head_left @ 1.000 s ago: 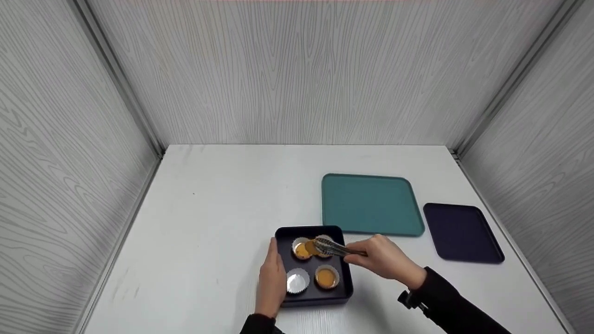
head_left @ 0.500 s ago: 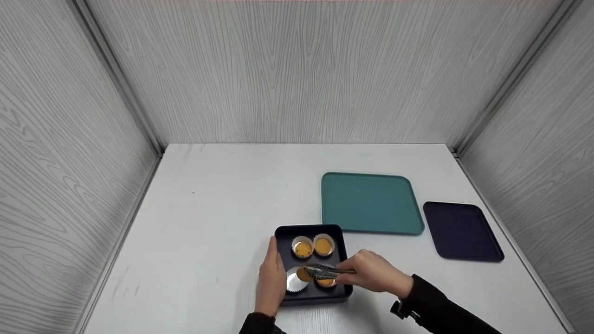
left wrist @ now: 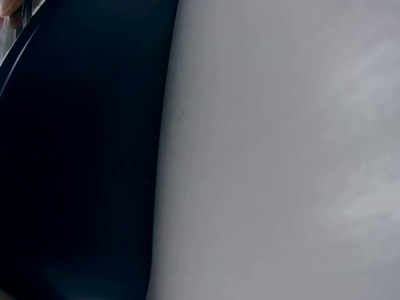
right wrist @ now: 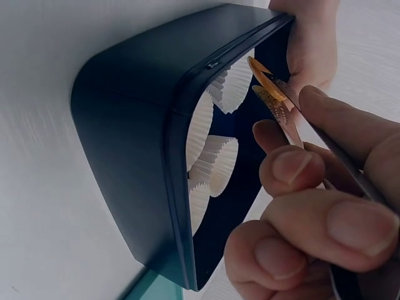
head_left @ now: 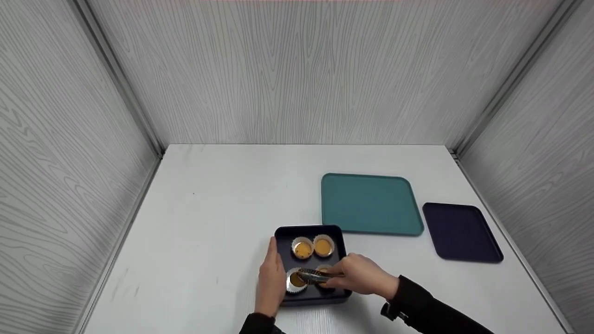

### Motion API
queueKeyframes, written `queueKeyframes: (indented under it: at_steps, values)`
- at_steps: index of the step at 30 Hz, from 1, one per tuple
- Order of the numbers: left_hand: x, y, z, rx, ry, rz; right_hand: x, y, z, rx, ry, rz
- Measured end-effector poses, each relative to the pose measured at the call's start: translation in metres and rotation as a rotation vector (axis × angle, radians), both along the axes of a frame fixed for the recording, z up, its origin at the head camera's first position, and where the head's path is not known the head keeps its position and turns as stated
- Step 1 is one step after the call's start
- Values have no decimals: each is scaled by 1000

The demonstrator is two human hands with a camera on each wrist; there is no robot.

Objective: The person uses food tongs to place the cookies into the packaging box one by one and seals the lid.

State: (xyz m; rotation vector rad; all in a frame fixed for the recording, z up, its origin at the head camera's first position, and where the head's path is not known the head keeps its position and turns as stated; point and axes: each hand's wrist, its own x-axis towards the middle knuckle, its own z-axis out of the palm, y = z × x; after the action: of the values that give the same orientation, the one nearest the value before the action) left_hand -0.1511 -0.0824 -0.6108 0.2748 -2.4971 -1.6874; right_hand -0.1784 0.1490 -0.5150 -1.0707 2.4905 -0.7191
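White flat tabletop [head_left: 222,208] is carrying everything; rectangular teal tray [head_left: 371,204] is lying at far right, thin dark purple tray [head_left: 462,232] farther right. Deep square navy pan [head_left: 315,301] is sitting at the near side. Left hand [head_left: 271,283], fingers straight, is pressing its left wall: best keeping that steady, no tilting. Right hand [head_left: 359,274] is gripping perforated metal tongs [head_left: 313,275], reaching in from the right. Three white fluted paper-looking cups [right wrist: 200,128] are holding amber contents; the near-left fluted cup [head_left: 292,287] is sitting under the tips. Small amber piece [head_left: 296,280] is hanging pinched there; can't tell if it's touching bottom. I'd be centring it, easing the squeeze slowly, keeping tips off the pleats, which could be snagging.
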Motion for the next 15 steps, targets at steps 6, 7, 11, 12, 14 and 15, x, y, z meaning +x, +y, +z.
queueKeyframes:
  at_steps: [6,7,11,12,14,15]
  values:
    - [0,0,0,-4,7,-1,0,-4,-5,42,53,-6]
    - [0,0,-1,-3,7,-2,0,-4,-6,42,59,-7]
    - [0,1,-1,7,20,-3,0,-4,-8,36,78,-8]
    - [0,1,-1,9,23,-4,0,-4,-9,34,81,-9]
    - [0,1,-1,13,28,-4,0,-4,-10,38,84,-13]
    - [0,1,-1,12,32,-3,0,-4,-10,39,83,-15]
